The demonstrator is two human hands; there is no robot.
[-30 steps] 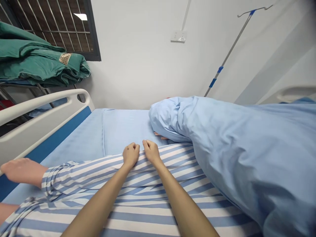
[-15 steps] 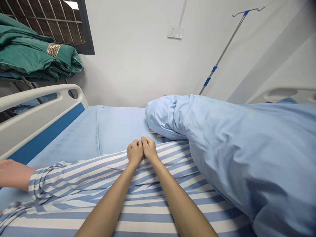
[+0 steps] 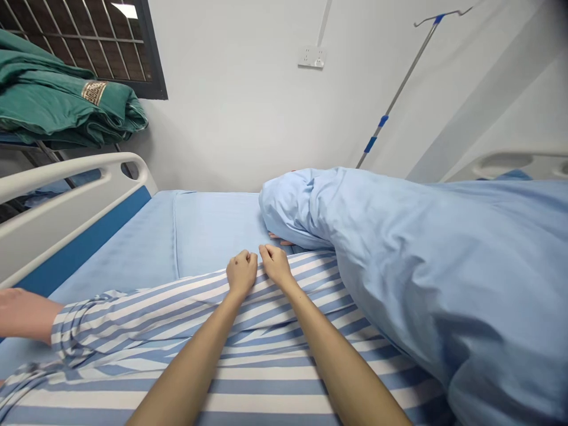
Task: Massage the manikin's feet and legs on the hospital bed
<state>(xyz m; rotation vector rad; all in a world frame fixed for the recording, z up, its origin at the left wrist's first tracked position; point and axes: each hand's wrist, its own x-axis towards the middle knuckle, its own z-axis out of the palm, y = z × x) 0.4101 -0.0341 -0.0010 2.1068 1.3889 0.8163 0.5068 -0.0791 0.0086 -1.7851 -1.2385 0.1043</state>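
Note:
A person or a lifelike figure lies on the bed in blue-and-white striped trousers, with a bare foot at the left. Over the far leg, near the knee, my left hand is curled into a fist. Just right of it, my right hand is also a fist, with a small gap between the two. The trouser cloth around both fists lies fairly smooth; their undersides are hidden. A light blue quilt is bunched to the right of my hands, and some fingertips poke out beneath its edge.
A bed end board in cream and blue stands at the left. Behind it lies a folded green blanket below a barred window. An IV pole leans across the view at the back right, near a wall socket.
My two fists were touching and are now slightly apart; the right one has moved a little to the right. The view has shifted slightly.

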